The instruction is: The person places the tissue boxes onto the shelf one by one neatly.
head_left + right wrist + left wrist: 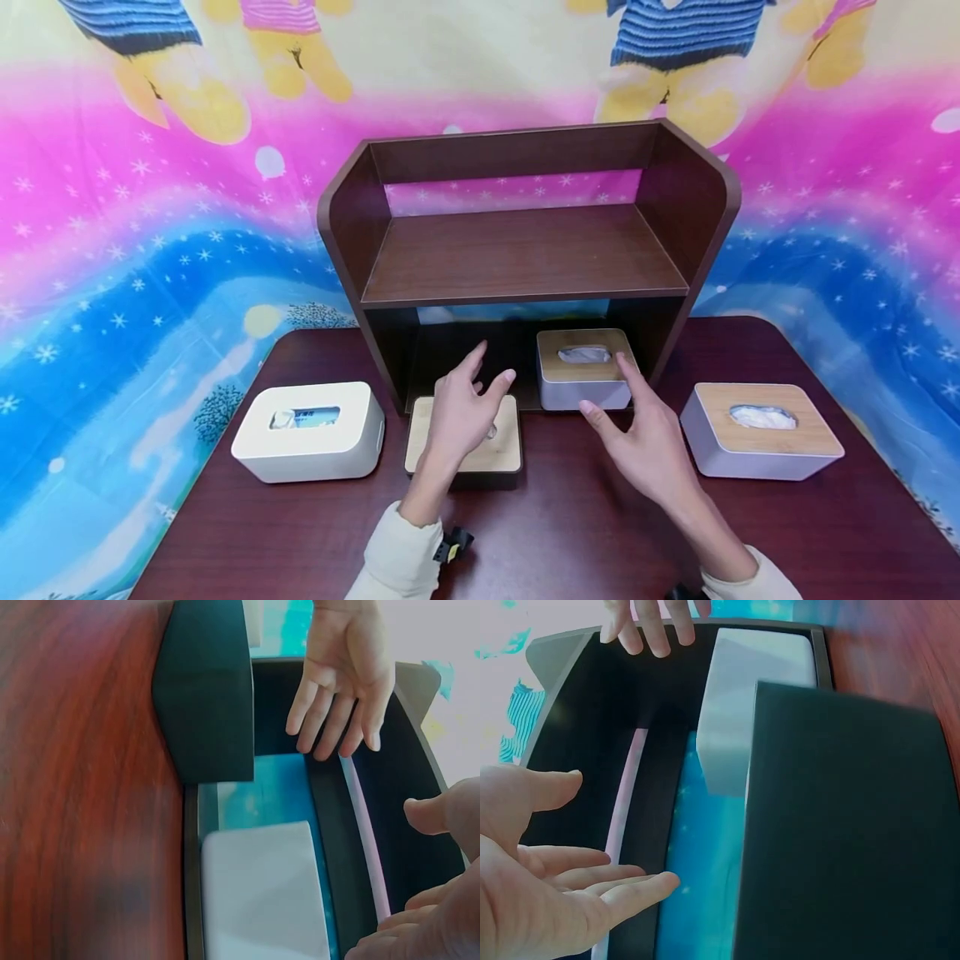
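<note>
My left hand point(463, 421) hovers over a dark tissue box point(429, 433) with a light wooden lid, its fingers extended and holding nothing. That box stands at the front left edge of the brown shelf unit point(525, 254), its lid partly hidden by the hand. My right hand point(651, 446) is held with fingers spread, thumb apart, by the front right of a white tissue box point(573, 393) with a wooden lid. This white box sits in the lower right compartment. In the left wrist view the dark box point(847, 825) shows its plain side near the white one point(757, 667).
An all-cream tissue box point(311, 450) stands on the table left of the shelf. Another white tissue box point(761, 454) with a wooden lid is at the right. The dark red table point(555, 533) extends in front; a printed cloth point(135, 317) hangs behind.
</note>
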Action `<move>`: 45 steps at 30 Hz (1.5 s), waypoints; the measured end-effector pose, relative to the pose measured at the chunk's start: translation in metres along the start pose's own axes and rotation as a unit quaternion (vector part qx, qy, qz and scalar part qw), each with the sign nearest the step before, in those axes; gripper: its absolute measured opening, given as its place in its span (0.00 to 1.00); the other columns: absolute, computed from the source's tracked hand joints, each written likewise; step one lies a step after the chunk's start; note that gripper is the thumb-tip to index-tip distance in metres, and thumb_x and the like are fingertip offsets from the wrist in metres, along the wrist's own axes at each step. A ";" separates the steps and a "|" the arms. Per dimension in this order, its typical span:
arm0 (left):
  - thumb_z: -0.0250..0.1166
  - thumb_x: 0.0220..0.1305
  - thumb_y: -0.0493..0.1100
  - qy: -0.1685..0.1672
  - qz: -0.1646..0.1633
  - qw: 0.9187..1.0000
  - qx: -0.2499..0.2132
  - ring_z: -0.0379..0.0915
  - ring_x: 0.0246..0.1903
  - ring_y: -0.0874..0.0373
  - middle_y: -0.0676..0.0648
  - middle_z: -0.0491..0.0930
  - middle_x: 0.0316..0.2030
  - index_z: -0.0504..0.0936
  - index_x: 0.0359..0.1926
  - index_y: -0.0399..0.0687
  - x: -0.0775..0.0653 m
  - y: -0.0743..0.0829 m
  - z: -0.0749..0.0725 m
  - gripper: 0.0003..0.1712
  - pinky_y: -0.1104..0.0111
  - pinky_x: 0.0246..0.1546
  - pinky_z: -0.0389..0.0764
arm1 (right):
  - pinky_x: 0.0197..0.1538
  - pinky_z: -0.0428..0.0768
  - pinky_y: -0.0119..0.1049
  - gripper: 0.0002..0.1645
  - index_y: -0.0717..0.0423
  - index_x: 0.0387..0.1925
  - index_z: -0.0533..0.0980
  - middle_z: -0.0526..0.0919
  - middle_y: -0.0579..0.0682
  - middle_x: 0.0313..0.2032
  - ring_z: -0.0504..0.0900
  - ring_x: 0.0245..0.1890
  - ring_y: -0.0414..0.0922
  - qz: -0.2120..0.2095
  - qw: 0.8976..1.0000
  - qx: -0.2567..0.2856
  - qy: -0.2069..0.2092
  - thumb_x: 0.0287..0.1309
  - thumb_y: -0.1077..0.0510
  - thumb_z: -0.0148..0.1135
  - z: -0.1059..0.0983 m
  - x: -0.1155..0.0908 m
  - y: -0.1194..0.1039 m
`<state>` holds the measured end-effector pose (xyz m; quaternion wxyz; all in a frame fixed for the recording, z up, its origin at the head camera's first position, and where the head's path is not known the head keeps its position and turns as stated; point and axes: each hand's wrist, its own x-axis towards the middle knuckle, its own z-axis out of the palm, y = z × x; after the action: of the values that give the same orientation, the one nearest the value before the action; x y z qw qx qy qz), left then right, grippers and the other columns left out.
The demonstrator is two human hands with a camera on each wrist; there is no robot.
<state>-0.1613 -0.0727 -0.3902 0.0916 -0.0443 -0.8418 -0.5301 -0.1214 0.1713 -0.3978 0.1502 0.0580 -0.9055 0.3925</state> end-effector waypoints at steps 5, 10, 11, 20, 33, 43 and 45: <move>0.72 0.72 0.54 0.001 0.011 0.999 0.035 0.84 0.63 0.39 0.39 0.74 0.75 0.72 0.78 0.46 -0.005 -0.006 -0.014 0.39 0.49 0.63 0.85 | 0.75 0.71 0.65 0.52 0.58 0.85 0.56 0.68 0.64 0.79 0.69 0.78 0.63 0.001 1.000 0.015 -0.021 0.71 0.44 0.71 0.006 -0.004 -0.005; 0.73 0.72 0.55 -0.008 0.012 0.997 0.073 0.83 0.64 0.40 0.42 0.73 0.76 0.71 0.79 0.48 -0.013 -0.016 -0.028 0.41 0.48 0.66 0.83 | 0.76 0.71 0.57 0.54 0.59 0.85 0.52 0.65 0.62 0.81 0.68 0.79 0.59 0.004 0.997 0.051 -0.060 0.73 0.44 0.69 0.011 -0.007 -0.010; 0.73 0.71 0.55 -0.011 0.015 0.997 0.081 0.83 0.64 0.40 0.42 0.73 0.76 0.71 0.79 0.47 -0.014 -0.019 -0.031 0.42 0.48 0.66 0.83 | 0.76 0.71 0.55 0.54 0.60 0.85 0.53 0.65 0.61 0.81 0.68 0.79 0.58 0.001 0.996 0.058 -0.068 0.73 0.44 0.69 0.012 -0.008 -0.011; 0.74 0.70 0.55 -0.027 0.028 0.989 0.143 0.72 0.74 0.42 0.42 0.70 0.79 0.68 0.81 0.45 -0.031 -0.044 -0.059 0.45 0.43 0.72 0.76 | 0.75 0.73 0.57 0.50 0.60 0.82 0.62 0.70 0.58 0.79 0.71 0.78 0.54 -0.031 0.991 0.067 -0.108 0.69 0.44 0.73 0.038 -0.018 -0.014; 0.75 0.68 0.60 -0.088 -0.013 0.979 0.183 0.61 0.80 0.39 0.38 0.60 0.83 0.58 0.84 0.38 -0.051 -0.063 -0.092 0.56 0.43 0.77 0.69 | 0.77 0.71 0.60 0.59 0.63 0.83 0.59 0.67 0.62 0.80 0.69 0.79 0.60 -0.017 0.983 0.042 -0.181 0.63 0.40 0.77 0.075 -0.021 -0.015; 0.80 0.62 0.57 -0.115 -0.051 0.982 0.141 0.67 0.76 0.35 0.31 0.62 0.80 0.54 0.84 0.32 -0.063 -0.077 -0.094 0.64 0.43 0.74 0.73 | 0.78 0.70 0.59 0.62 0.69 0.82 0.58 0.66 0.66 0.79 0.69 0.79 0.61 -0.006 0.981 0.038 -0.189 0.60 0.43 0.80 0.089 -0.025 -0.016; 0.81 0.61 0.55 -0.117 -0.056 0.983 0.132 0.66 0.76 0.35 0.31 0.61 0.81 0.54 0.84 0.33 -0.065 -0.079 -0.094 0.64 0.43 0.74 0.73 | 0.77 0.71 0.58 0.62 0.70 0.81 0.59 0.66 0.67 0.79 0.69 0.79 0.60 -0.006 0.981 0.040 -0.188 0.60 0.44 0.81 0.090 -0.026 -0.016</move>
<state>-0.1015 -0.1899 -0.4332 -0.0323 -0.0463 -0.9103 -0.4101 -0.1135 0.0945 -0.4535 -0.0226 0.1420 -0.9009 0.4096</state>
